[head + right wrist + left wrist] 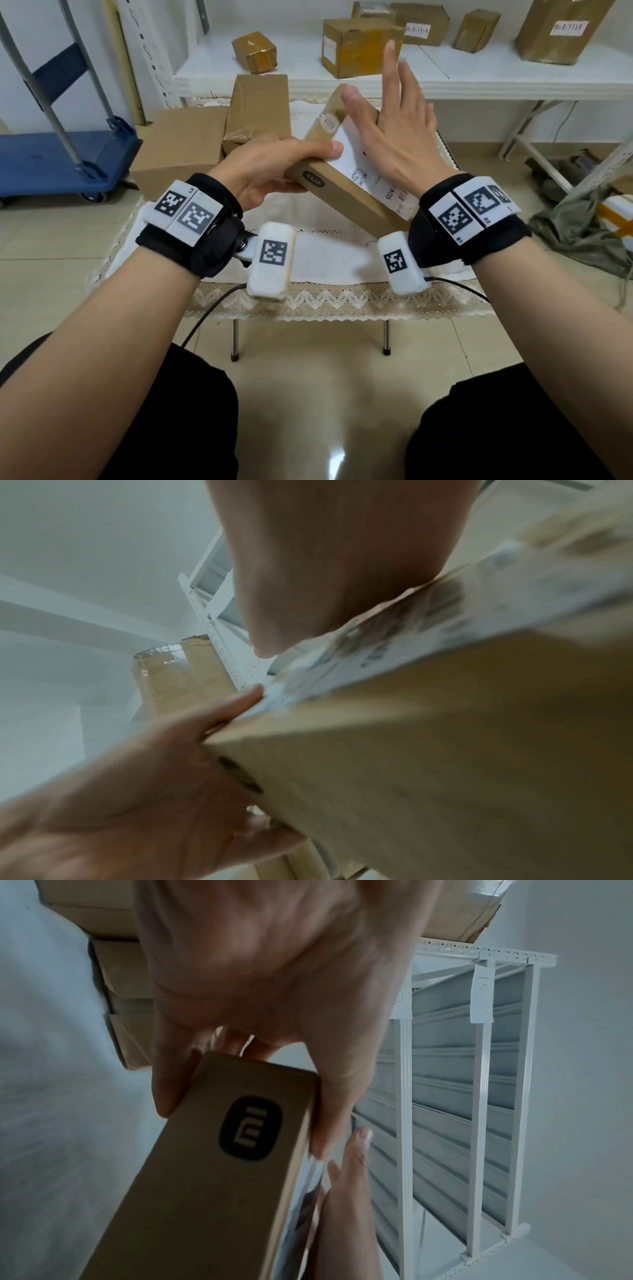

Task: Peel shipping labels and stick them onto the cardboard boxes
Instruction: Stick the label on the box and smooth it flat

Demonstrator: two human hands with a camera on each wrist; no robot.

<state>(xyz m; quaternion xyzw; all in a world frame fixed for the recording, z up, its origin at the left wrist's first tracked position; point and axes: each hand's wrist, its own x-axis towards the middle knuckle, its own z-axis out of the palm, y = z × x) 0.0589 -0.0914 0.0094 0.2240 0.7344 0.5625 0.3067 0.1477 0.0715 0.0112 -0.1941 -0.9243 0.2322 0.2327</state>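
Note:
A long flat cardboard box (342,192) with a dark logo on its end is held tilted above the small table. My left hand (270,168) grips its left end, thumb on top and fingers underneath, as the left wrist view shows on the box (205,1177). A white shipping label (370,168) lies on the box's top face. My right hand (397,133) lies flat on the label with straight spread fingers, palm pressing down. In the right wrist view the label (428,642) and the box (445,764) are blurred.
A small table with a lace cloth (325,260) stands under the box. Plain cardboard boxes (181,147) sit at its far left. A white shelf (342,78) behind carries several boxes, some labelled. A blue trolley (51,161) stands at left.

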